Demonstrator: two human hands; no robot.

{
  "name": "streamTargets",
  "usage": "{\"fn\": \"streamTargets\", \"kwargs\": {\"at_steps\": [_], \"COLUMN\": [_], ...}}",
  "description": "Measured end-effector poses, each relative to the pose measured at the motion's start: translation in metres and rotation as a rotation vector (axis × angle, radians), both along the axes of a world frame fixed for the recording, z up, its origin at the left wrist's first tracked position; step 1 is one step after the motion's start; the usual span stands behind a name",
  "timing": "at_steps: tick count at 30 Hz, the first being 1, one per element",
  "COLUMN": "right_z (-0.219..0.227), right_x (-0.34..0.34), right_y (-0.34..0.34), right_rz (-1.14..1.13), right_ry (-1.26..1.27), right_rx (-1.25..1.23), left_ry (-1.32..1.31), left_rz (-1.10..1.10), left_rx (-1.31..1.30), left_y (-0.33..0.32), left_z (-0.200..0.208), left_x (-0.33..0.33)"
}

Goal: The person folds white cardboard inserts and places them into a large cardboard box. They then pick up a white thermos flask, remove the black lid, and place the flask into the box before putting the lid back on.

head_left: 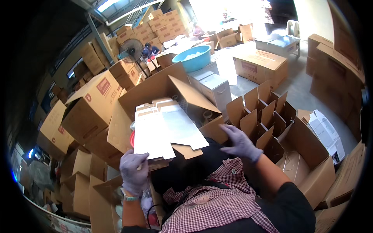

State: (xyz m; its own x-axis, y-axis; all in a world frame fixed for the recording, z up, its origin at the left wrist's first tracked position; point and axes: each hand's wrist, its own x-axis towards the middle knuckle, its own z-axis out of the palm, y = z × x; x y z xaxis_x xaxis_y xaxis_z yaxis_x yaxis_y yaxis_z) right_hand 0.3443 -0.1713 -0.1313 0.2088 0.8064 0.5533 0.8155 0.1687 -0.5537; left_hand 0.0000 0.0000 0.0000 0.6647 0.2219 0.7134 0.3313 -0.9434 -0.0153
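Flattened white cartons [171, 124] with brown undersides lie in a stack across an open brown box [128, 101] in front of me. My left hand [134, 171], in a pale purple glove, is closed at the stack's near left corner, its thumb against the edge of a flat carton; the curled fingertips are partly hidden. My right hand [240, 143], gloved alike, is open and holds nothing. Its fingers are spread to the right of the stack, close to a brown box flap. Rolls of tape [207, 115] and a red rim [132, 139] show inside the box.
Cardboard dividers [258, 116] stand upright in a box at my right. An opened box [307, 155] sits nearer. Printed brown cartons [95, 101] are piled on the left. Beyond are a blue tub [192, 58], a fan [131, 50], and people working in the background.
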Motion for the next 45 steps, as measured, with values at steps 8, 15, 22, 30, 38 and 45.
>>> {"fn": "streamTargets", "kwargs": {"at_steps": [8, 15, 22, 30, 38, 45], "right_z": [0.120, 0.236, 0.275, 0.250, 0.222, 0.210], "right_x": [-0.072, -0.125, -0.134, -0.135, -0.101, -0.094], "right_y": [0.022, -0.074, -0.130, -0.105, -0.041, -0.032], "right_rz": [0.538, 1.057, 1.117, 0.884, 0.851, 0.479], "right_ry": [-0.171, 0.082, 0.192, 0.014, 0.674, 0.648], "right_rx": [0.617, 0.589, 0.535, 0.634, 0.854, 0.801], "left_ry": [-0.873, -0.550, -0.880, -0.748, -0.581, -0.489], "left_rz": [-0.135, 0.199, -0.278, -0.569, -0.626, -0.524], "left_rx": [0.287, 1.138, 0.061, -0.255, -0.398, -0.257], "left_y": [-0.032, 0.006, -0.059, -0.062, -0.060, -0.058], "left_z": [0.064, 0.145, 0.147, 0.119, 0.104, 0.110], "left_x": [-0.034, -0.033, 0.034, 0.018, -0.005, 0.004]}}
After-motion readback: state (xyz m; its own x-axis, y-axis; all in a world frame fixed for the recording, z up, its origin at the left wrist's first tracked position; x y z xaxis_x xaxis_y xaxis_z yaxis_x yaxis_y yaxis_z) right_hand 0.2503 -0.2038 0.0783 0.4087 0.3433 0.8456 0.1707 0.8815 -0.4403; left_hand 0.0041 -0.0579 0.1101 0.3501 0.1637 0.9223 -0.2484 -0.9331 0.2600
